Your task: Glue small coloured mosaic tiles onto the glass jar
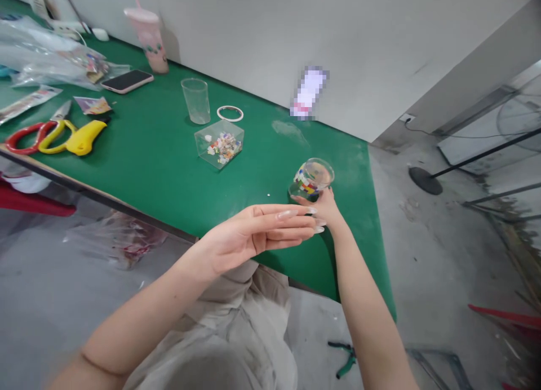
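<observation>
A clear cup (315,176) with a band of coloured blocks stands, slightly tilted in view, near the right end of the green table (152,159). My right hand (325,207) is wrapped round its lower side, with part of the fingers hidden. In front of it my left hand (270,229) hovers with long-nailed fingers stretched out and close together, holding nothing. Left of the cup sits a clear box (220,145) of small colourful pieces. Behind that box are an empty clear cup (196,101) and a white ring (230,114).
Red-handled scissors (27,137), a yellow-handled cutter (87,137), a phone (127,81), plastic bags (46,54) and a pink tumbler (150,40) occupy the left side. A blurred-out phone (310,92) leans on the wall. Green-handled pliers (346,359) lie below the table.
</observation>
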Motion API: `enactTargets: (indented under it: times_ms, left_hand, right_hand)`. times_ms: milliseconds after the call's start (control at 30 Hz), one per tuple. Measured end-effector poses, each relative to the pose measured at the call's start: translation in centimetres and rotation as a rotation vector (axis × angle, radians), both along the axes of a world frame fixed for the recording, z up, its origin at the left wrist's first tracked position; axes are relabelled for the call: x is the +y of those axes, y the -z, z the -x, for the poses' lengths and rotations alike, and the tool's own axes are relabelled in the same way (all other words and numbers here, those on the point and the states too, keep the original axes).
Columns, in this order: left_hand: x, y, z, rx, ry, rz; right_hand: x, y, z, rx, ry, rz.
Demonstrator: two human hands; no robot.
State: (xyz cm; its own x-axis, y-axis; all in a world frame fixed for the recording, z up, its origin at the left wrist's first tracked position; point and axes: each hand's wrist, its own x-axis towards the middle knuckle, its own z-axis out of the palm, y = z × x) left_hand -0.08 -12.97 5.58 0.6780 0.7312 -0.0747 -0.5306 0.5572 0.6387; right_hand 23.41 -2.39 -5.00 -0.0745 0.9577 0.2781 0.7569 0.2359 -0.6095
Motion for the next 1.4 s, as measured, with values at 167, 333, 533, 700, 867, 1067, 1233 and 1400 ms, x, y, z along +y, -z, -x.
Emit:
enactTargets:
  times_ms: [167,333,533,700,867,1067,1233,1400]
  left_hand:
    - [-0.7,-1.5,-0.6,0.124,-0.068,-0.007]
    - [0.0,-1.4,-1.1,0.270,-0.167,-0.052]
    - [1.4,-0.1,-1.1,0.273,-0.160,-0.005]
    - [2.1,-0.2,-1.4,0.261,-0.150,0.006]
    - [2.1,-1.1,-1.3,0.313,-0.175,-0.028]
    - [1.6,-1.7,0.2,0.249,-0.098,-0.021]
    - [1.7,-1.9,2.2,0.155,-0.034,0.042]
    - [1.7,-1.4,3.5,0.109,0.025,0.056]
  right_hand:
    - [0.4,-0.2,-1.7,-0.072,-0.095,0.139]
    - [0.1,-0.7,-3.9,-0.127,-0.161,0.184]
    - [-1.0,-1.6,-5.5,0.001,-0.117,0.201]
    - [-1.5,-2.3,-6.1,0.096,-0.169,0.301]
    - [-1.5,-2.8,-6.5,0.144,-0.057,0.328]
    - [-2.9,-5.5,-6.5,0.187,0.116,0.167]
    - [-7.9,-10.7,-0.5,0.165,0.091,-0.259]
    - [-10.2,-12.7,5.7,0.006,-0.222,-0.308]
